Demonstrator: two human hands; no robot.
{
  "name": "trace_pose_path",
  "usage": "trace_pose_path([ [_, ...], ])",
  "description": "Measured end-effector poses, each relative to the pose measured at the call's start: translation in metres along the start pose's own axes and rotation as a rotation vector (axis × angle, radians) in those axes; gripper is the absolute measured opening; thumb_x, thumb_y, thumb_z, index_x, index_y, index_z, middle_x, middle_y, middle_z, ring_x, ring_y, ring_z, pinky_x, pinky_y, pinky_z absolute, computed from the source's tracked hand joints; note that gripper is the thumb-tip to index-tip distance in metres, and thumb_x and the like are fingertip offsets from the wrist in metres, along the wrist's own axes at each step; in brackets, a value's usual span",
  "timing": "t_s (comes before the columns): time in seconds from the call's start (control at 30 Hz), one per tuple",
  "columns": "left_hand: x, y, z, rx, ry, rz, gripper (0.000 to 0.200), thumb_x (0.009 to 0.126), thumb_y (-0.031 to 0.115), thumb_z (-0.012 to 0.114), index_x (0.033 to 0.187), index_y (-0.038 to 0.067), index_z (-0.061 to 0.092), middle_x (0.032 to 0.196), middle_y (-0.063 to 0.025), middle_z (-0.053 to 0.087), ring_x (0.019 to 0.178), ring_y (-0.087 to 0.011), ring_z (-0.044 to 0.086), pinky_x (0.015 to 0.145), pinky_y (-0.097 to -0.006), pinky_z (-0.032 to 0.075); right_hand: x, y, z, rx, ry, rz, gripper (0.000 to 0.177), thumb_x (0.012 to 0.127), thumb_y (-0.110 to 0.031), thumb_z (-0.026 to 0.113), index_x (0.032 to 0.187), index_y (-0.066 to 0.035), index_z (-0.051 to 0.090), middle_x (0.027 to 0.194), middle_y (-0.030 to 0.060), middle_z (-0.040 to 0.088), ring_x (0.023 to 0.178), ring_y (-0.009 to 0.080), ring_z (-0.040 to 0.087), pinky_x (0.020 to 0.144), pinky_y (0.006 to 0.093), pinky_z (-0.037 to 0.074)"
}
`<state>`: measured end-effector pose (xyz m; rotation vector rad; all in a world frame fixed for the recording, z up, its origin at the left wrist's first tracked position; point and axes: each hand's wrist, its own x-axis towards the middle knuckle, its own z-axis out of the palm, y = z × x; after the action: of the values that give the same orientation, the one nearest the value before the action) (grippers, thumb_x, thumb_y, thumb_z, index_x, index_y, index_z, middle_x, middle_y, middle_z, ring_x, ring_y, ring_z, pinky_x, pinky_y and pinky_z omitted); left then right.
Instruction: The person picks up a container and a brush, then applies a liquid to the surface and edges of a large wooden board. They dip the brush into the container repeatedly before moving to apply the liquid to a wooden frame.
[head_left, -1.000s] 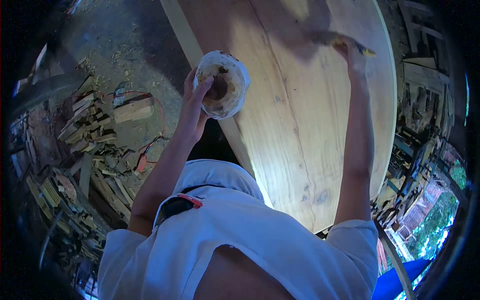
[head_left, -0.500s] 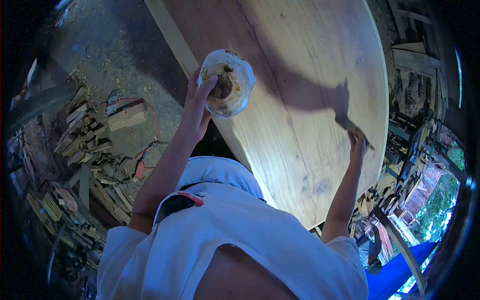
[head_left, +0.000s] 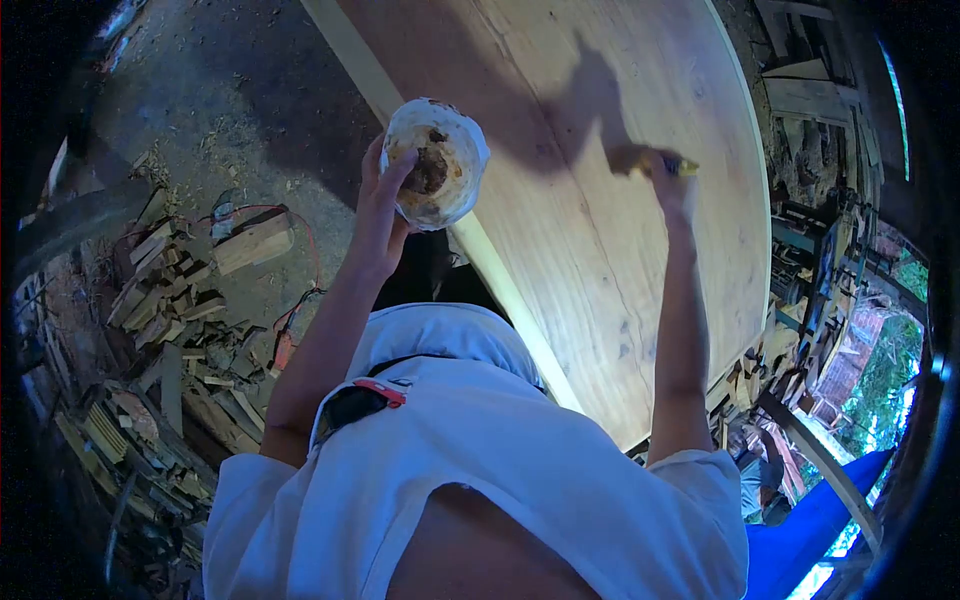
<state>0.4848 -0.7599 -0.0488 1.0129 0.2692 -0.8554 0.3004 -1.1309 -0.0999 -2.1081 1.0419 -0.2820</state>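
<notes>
A white, rough-edged bowl (head_left: 462, 150) with brown residue inside is held in my left hand (head_left: 378, 205), thumb over its rim and fingers beneath. It is tilted so the inside faces up, at the near edge of the large wooden tabletop (head_left: 610, 260). My right hand (head_left: 672, 188) is closed on a small hand tool (head_left: 682, 167) with a dark and yellow handle, over the right part of the tabletop. The tool's working end is blurred against its shadow, so I cannot tell its exact kind. A long dark crack runs along the wood grain.
Offcuts of wood (head_left: 165, 275) lie heaped on the floor to the left, near a red cord (head_left: 315, 240) and a larger wood block (head_left: 255, 242). More scrap timber (head_left: 815, 100) is stacked beyond the table's right edge. A blue sheet (head_left: 810, 535) is at lower right.
My right hand has swung up and slightly left across the tabletop with the tool. My left hand and the bowl have shifted slightly left.
</notes>
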Motion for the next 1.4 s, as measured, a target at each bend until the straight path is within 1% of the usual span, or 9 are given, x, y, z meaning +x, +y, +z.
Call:
trace_pose_path([
  [0.1, -0.012, -0.001, -0.006, 0.04, -0.005, 0.002, 0.064, 0.086, 0.029, 0.063, 0.138, 0.017, 0.027, 0.126, -0.0088, 0.044, 0.115, -0.0217, 0.05, 0.081, -0.0391, 0.053, -0.005, -0.062, 0.035, 0.711, -0.145, 0.151, 0.024, 0.087, -0.015, 0.06, 0.101, 0.004, 0.062, 0.098, 0.0135, 0.063, 0.084, 0.0207, 0.063, 0.082, 0.034, 0.055],
  [0.47, -0.046, -0.05, -0.03, 0.078, 0.084, -0.053, 0.068, 0.082, 0.034, 0.064, 0.138, 0.024, 0.027, 0.129, -0.0089, 0.041, 0.117, -0.0247, 0.047, 0.08, -0.0445, 0.051, -0.222, 0.068, -0.034, 0.546, 0.103, 0.635, 0.031, 0.087, -0.026, 0.06, 0.109, -0.004, 0.06, 0.097, 0.0111, 0.063, 0.08, 0.0185, 0.065, 0.073, 0.0295, 0.055],
  [0.63, -0.064, -0.064, -0.02, 0.119, 0.09, -0.09, 0.069, 0.081, 0.034, 0.065, 0.138, 0.026, 0.027, 0.128, -0.0088, 0.041, 0.116, -0.0249, 0.047, 0.079, -0.0463, 0.05, -0.286, 0.087, -0.062, 0.297, 0.066, 0.498, 0.021, 0.087, -0.018, 0.059, 0.095, 0.0, 0.062, 0.081, 0.0109, 0.065, 0.067, 0.0188, 0.065, 0.061, 0.0299, 0.054],
  [0.73, -0.073, -0.073, -0.016, 0.132, 0.096, -0.102, 0.069, 0.081, 0.035, 0.065, 0.138, 0.027, 0.026, 0.129, -0.0089, 0.041, 0.117, -0.025, 0.046, 0.08, -0.0475, 0.049, -0.275, 0.081, -0.028, -0.009, 0.022, 0.188, 0.014, 0.081, -0.014, 0.064, 0.086, -0.001, 0.067, 0.07, 0.012, 0.065, 0.063, 0.0163, 0.064, 0.06, 0.0281, 0.049],
  [0.77, -0.075, -0.075, -0.017, 0.137, 0.103, -0.105, 0.069, 0.081, 0.035, 0.065, 0.138, 0.027, 0.027, 0.129, -0.0089, 0.041, 0.117, -0.0253, 0.045, 0.08, -0.0482, 0.049, -0.264, 0.018, -0.02, -0.062, 0.031, 0.023, 0.017, 0.079, -0.017, 0.066, 0.089, -0.003, 0.068, 0.071, 0.0154, 0.065, 0.066, 0.0201, 0.066, 0.063, 0.0309, 0.05],
  [0.8, -0.078, -0.076, -0.016, 0.143, 0.103, -0.1, 0.069, 0.081, 0.035, 0.065, 0.138, 0.027, 0.027, 0.129, -0.0089, 0.041, 0.117, -0.0253, 0.045, 0.08, -0.0482, 0.049, -0.253, 0.0, -0.002, -0.189, 0.039, -0.07, 0.019, 0.082, -0.018, 0.064, 0.084, 0.001, 0.065, 0.064, 0.0077, 0.062, 0.058, 0.0117, 0.057, 0.056, 0.0287, 0.046],
  [0.97, -0.091, -0.088, -0.011, 0.198, 0.111, -0.118, 0.072, 0.08, 0.036, 0.067, 0.139, 0.028, 0.025, 0.132, -0.0093, 0.037, 0.118, -0.0262, 0.044, 0.081, -0.0485, 0.049, -0.202, -0.059, 0.062, 0.281, -0.027, -0.119, 0.023, 0.085, -0.018, 0.059, 0.096, 0.001, 0.065, 0.078, 0.0102, 0.066, 0.07, 0.0145, 0.065, 0.065, 0.0281, 0.051],
  [1.23, -0.106, -0.117, -0.01, 0.193, 0.028, -0.147, 0.07, 0.081, 0.037, 0.066, 0.137, 0.027, 0.026, 0.132, -0.0094, 0.036, 0.118, -0.028, 0.043, 0.081, -0.0499, 0.049, -0.31, 0.022, 0.008, 0.503, -0.095, 0.349, 0.025, 0.088, -0.015, 0.059, 0.103, 0.005, 0.062, 0.091, 0.013, 0.066, 0.076, 0.0197, 0.066, 0.07, 0.03, 0.056],
  [1.4, -0.113, -0.141, -0.009, 0.212, -0.052, -0.16, 0.068, 0.081, 0.037, 0.065, 0.136, 0.028, 0.027, 0.131, -0.009, 0.035, 0.117, -0.0288, 0.043, 0.081, -0.051, 0.048, -0.423, 0.076, -0.063, 0.299, 0.054, 0.411, 0.022, 0.084, -0.02, 0.062, 0.092, 0.0, 0.066, 0.071, 0.0103, 0.066, 0.062, 0.017, 0.065, 0.062, 0.0275, 0.053],
])
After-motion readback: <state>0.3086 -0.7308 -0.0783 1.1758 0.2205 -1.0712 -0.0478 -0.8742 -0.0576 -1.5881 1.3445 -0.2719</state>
